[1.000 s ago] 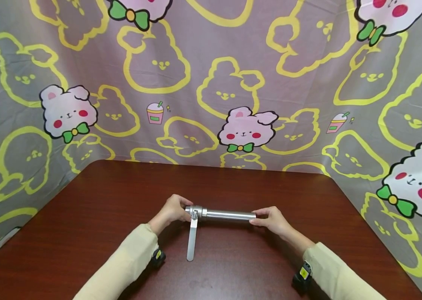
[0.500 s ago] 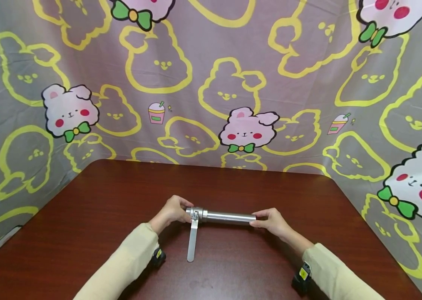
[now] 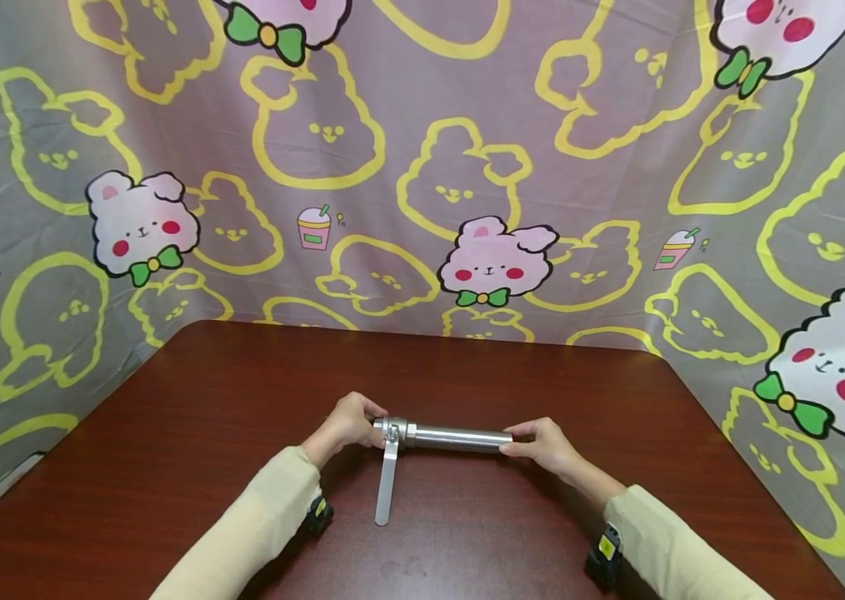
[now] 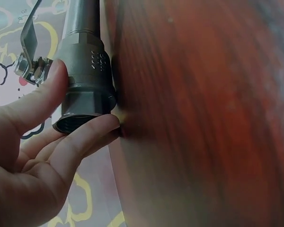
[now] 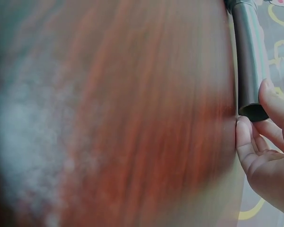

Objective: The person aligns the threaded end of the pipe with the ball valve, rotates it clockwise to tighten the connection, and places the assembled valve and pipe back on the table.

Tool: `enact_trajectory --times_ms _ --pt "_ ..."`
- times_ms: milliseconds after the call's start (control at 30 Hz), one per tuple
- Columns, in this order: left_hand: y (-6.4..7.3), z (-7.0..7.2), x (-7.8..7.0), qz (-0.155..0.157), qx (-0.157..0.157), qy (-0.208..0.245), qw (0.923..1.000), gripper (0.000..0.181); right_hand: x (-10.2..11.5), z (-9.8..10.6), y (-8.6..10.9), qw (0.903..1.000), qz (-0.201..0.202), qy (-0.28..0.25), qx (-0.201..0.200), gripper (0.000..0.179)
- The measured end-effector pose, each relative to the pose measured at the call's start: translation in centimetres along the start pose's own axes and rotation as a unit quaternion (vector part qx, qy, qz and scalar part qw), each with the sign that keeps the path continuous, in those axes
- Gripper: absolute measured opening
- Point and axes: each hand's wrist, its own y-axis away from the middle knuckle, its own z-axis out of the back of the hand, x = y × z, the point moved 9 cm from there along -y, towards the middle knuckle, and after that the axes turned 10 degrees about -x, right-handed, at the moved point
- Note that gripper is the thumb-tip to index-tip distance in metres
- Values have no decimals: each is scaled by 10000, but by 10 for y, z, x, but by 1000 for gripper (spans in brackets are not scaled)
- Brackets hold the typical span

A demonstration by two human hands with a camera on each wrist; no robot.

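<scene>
A steel ball valve [image 3: 394, 431] joined to a smooth metal pipe [image 3: 460, 438] lies crosswise over the middle of the table. Its flat lever handle [image 3: 386, 492] points toward the person. My left hand [image 3: 347, 422] grips the valve's free end, thumb on the near side and fingers round the far side. In the left wrist view, the threaded opening [image 4: 78, 124] faces the palm. At the pipe's plain end, my right hand [image 3: 548, 446] pinches it between thumb and fingers. The right wrist view shows the pipe's hollow end [image 5: 255, 112] beside the fingertips.
The dark reddish-brown wooden table [image 3: 280, 367] has rounded far corners. A patterned cloth [image 3: 392, 108] with cartoon rabbits hangs behind it and along both sides. Dark wrist-worn devices sit at the left cuff [image 3: 306, 475] and right cuff [image 3: 628, 504].
</scene>
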Motion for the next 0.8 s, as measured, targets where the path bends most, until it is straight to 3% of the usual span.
enact_trajectory --times_ms 167,367,467,667,800 --pt "-2 -1 -2 -101 16 -144 9998 44 -1 0 -1 10000 30 56 40 30" --pt "-2 -3 -16 -873 101 -940 9917 44 1 0 -2 9994 61 308 165 31" --pt "-2 -4 -18 -1004 211 -1151 9880 44 1 0 -1 9993 -67 300 193 33" --pt "2 -3 -24 -1274 647 -1424 9794 46 5 4 -2 9973 67 715 -178 36" --pt "6 4 -33 -1370 687 -1573 9756 45 10 8 -1 9934 188 1059 -395 34"
